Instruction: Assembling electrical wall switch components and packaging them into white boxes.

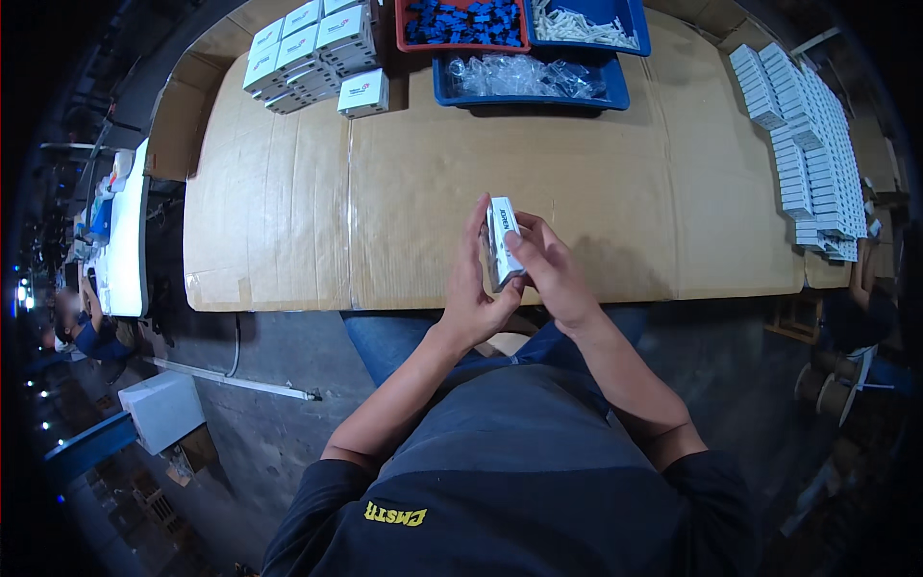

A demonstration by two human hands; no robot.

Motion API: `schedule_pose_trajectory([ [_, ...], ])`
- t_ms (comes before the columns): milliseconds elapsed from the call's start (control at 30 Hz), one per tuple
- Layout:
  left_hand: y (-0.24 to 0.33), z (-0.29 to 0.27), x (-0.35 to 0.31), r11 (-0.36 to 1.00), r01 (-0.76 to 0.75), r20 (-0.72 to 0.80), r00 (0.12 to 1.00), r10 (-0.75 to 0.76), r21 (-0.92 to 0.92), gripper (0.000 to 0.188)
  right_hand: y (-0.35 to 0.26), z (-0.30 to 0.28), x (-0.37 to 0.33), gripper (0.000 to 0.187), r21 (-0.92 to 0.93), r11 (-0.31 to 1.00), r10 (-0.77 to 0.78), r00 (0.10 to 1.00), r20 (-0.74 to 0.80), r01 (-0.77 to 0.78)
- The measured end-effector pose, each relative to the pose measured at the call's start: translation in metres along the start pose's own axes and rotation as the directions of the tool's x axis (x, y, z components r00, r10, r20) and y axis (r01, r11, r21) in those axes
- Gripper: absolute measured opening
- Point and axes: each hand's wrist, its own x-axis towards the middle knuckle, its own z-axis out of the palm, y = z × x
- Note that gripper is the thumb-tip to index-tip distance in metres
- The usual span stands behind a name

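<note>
Between both hands, above the near part of the cardboard-covered table (pixel 433 183), I hold a small white printed box (pixel 502 223) tilted on end. My left hand (pixel 471 284) closes along its left side, with the thumb under its lower end. My right hand (pixel 553 274) grips it from the right, its thumb pressed on the printed face and the other fingers behind. Part of the box is hidden by my fingers, so I cannot make out whether it is open or closed at its ends.
At the back stand stacked white boxes (pixel 315 48), with a single white box (pixel 363 94) beside them. A red tray (pixel 461 47) holds blue parts; blue trays hold white pins (pixel 582 27) and clear plastic pieces (pixel 524 77). Rows of white boxes (pixel 812 154) line the right edge. Other people sit at both sides.
</note>
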Motion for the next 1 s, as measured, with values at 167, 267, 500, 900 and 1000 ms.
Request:
schedule_pose_trajectory([
  [167, -0.004, 0.005, 0.002, 0.989, -0.019, -0.130, 0.991, 0.039, 0.146, 0.106, 0.021, 0.022, -0.001, 0.057, 0.217, 0.973, -0.065, 0.996, -0.056, 0.076],
  [267, -0.013, -0.003, 0.005, 0.959, -0.101, -0.094, 0.987, 0.130, 0.263, 0.106, 0.022, 0.029, -0.004, 0.055, 0.279, 0.959, -0.037, 0.997, -0.062, 0.053],
  [500, -0.011, -0.001, 0.004, 0.961, -0.142, -0.189, 0.964, 0.189, 0.237, 0.090, 0.044, 0.037, -0.005, 0.047, 0.247, 0.952, -0.151, 0.979, -0.135, 0.181],
  [900, -0.006, 0.001, 0.002, 0.953, -0.119, -0.226, 0.956, 0.185, 0.279, 0.075, 0.041, 0.049, -0.018, 0.045, -0.049, 0.957, -0.290, 0.930, -0.226, 0.287],
  [1000, -0.006, 0.003, 0.004, 0.955, -0.131, -0.233, 0.953, 0.195, 0.265, 0.075, 0.040, 0.044, -0.020, 0.042, -0.051, 0.966, -0.257, 0.948, -0.188, 0.252],
])
